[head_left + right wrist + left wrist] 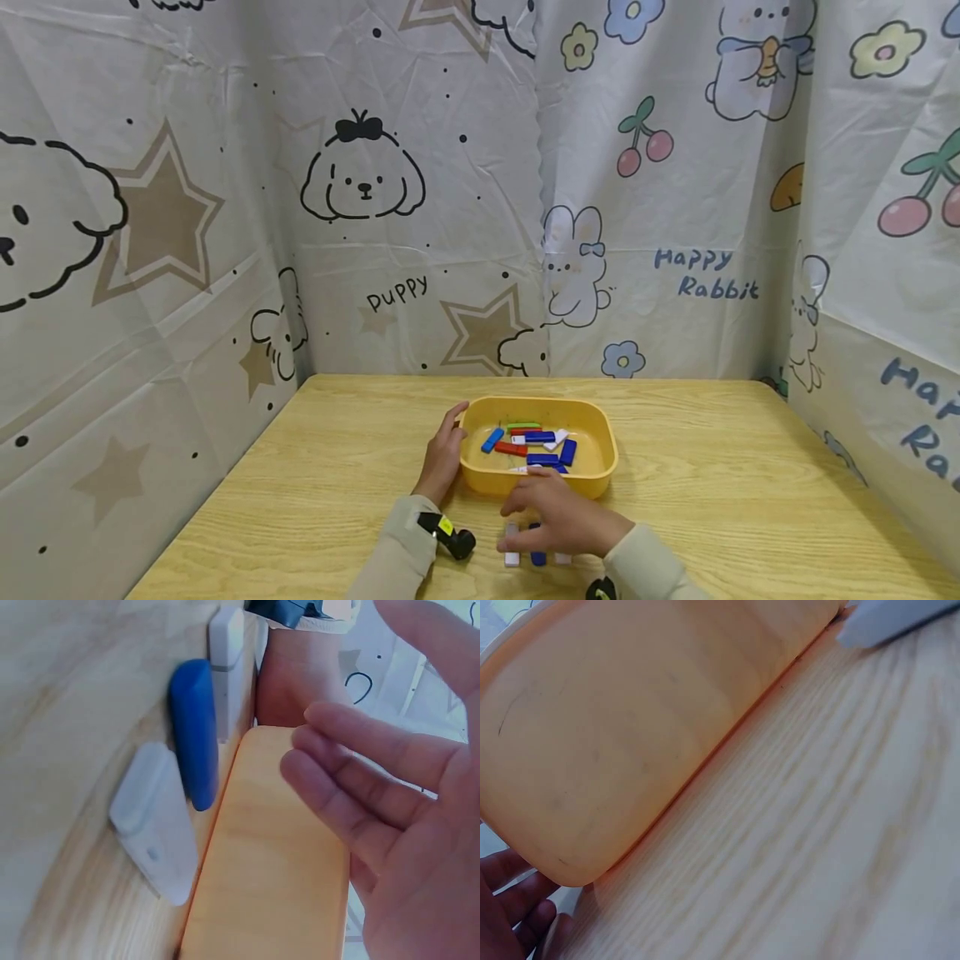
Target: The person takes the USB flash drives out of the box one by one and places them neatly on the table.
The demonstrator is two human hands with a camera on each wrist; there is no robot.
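My left hand rests against the left wall of a yellow plastic bin, fingers fairly straight. In the left wrist view its fingers touch the bin's lower corner. My right hand hovers over the bin's front edge with loosely bent fingers and nothing held. Beneath it, a white USB stick, a blue USB stick and another white USB stick lie in a row on the table, partly covered by the hand in the head view. The right wrist view shows all three close to the bin's wall.
Inside the bin lie several more sticks, among them a red one, a light blue one, a green one and a dark blue one. The wooden table meets printed curtains at its back and sides.
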